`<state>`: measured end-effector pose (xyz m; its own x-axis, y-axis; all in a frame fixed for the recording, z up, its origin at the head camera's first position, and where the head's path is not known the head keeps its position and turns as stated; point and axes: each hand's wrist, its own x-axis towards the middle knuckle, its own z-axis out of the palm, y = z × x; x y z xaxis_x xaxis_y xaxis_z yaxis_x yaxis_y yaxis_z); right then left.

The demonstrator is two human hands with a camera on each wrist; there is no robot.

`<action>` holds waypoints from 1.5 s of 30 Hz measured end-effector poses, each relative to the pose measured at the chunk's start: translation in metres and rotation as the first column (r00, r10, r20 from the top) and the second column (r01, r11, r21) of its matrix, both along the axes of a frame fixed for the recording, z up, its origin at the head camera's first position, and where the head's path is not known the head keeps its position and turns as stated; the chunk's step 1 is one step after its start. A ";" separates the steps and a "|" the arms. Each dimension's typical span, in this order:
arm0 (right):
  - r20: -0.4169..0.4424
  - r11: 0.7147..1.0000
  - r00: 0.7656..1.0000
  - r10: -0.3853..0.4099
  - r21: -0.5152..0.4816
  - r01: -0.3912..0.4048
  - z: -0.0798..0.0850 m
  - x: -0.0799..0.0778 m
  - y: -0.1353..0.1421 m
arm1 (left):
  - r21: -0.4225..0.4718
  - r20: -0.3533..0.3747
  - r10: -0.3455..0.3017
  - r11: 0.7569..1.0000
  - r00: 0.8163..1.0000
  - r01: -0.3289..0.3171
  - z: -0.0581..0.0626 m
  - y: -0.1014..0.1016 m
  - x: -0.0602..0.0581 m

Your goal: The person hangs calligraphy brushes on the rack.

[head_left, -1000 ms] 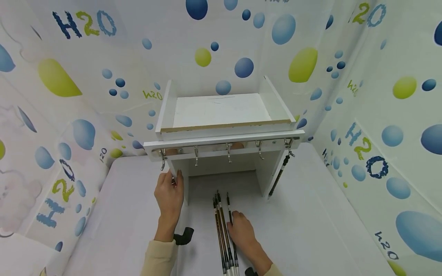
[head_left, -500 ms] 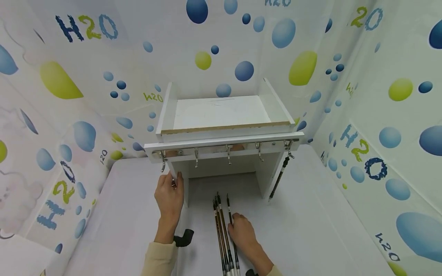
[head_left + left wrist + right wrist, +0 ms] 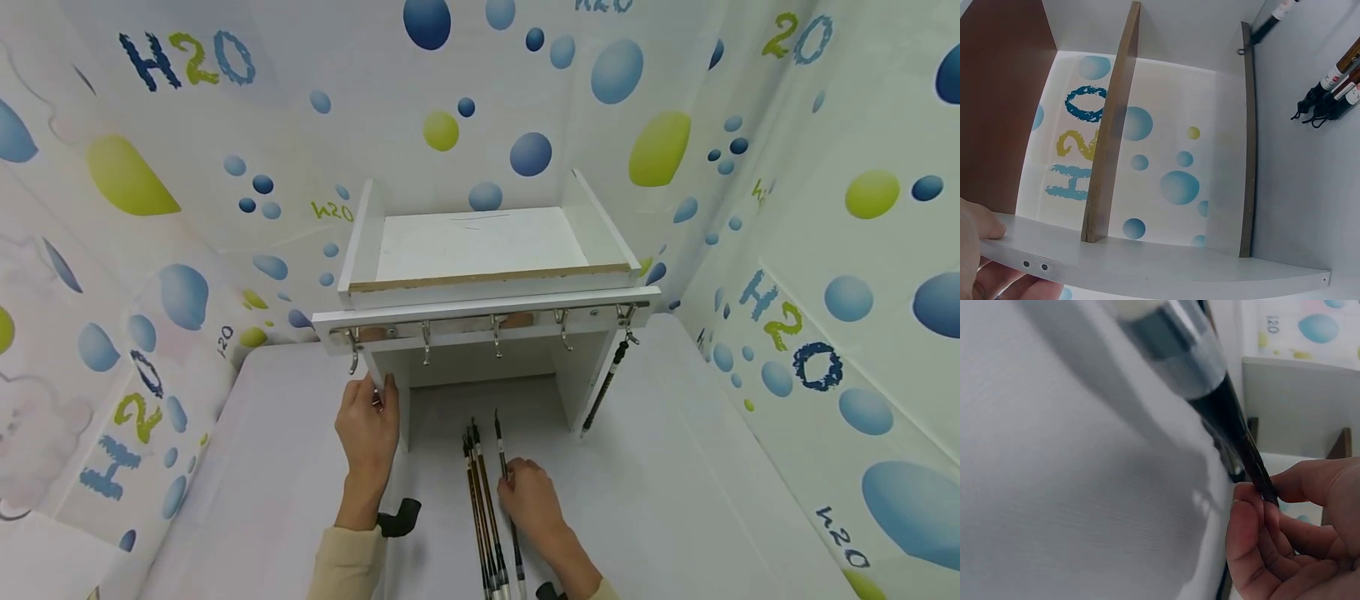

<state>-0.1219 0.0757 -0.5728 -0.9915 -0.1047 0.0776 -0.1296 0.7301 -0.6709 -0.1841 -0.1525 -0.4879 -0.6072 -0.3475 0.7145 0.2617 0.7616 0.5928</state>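
Note:
In the head view, my left hand (image 3: 367,437) grips the left side panel of a white shelf unit (image 3: 487,312), thumb on one face and fingers on the other. The left wrist view shows my thumb (image 3: 982,222) over that panel's edge. My right hand (image 3: 534,504) pinches the dark handle of an ink brush (image 3: 502,446), its looped end pointing towards the shelf. In the right wrist view, the brush's silver and white collar (image 3: 1194,359) looms close to the camera. Several more brushes (image 3: 483,512) lie side by side on the white surface, left of the held one.
A row of metal hooks (image 3: 496,333) runs along the shelf's front rail. One dark brush (image 3: 603,390) hangs from the rightmost hook. White walls with blue and green dots surround the white tabletop (image 3: 697,475).
My right hand has lifted slightly and shifted right and forward with its brush, which now stands farther from the lying brushes. My left hand has stayed on the panel.

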 end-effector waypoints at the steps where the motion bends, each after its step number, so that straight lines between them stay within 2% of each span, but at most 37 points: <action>1: -0.003 1.000 1.000 -0.003 -0.005 0.003 0.002 0.000 0.001 | 0.000 -0.001 0.000 1.000 1.000 0.000 0.000 0.000 0.000; 10: -0.079 0.997 0.995 -0.063 -0.047 0.059 0.022 0.002 0.008 | -0.009 -0.023 -0.005 1.000 1.000 0.005 -0.001 0.000 -0.002; 18: -0.084 0.991 0.992 -0.091 -0.105 0.082 0.042 0.007 0.018 | -0.004 -0.027 -0.002 1.000 1.000 0.002 -0.001 0.000 -0.002; 22: -0.115 0.987 0.987 -0.109 -0.135 0.093 0.051 0.011 0.021 | -0.005 -0.026 -0.006 1.000 1.000 0.006 0.000 0.000 -0.002; 29: -0.223 0.980 0.965 -0.138 -0.170 0.100 0.063 0.016 0.024 | -0.014 -0.023 -0.007 1.000 1.000 0.007 0.000 0.000 -0.001; 36: -0.352 0.980 0.926 -0.134 -0.185 0.072 0.070 0.017 0.027 | -0.011 -0.043 -0.005 1.000 0.999 0.004 0.001 0.001 -0.002; 38: -0.369 0.979 0.919 -0.139 -0.193 0.070 0.072 0.017 0.028 | -0.011 -0.045 -0.003 1.000 0.999 0.003 0.001 0.001 -0.002; 45: -0.362 0.967 0.917 -0.171 -0.238 0.086 0.079 0.020 0.029 | -0.017 -0.044 -0.005 1.000 0.999 0.004 -0.001 0.000 -0.001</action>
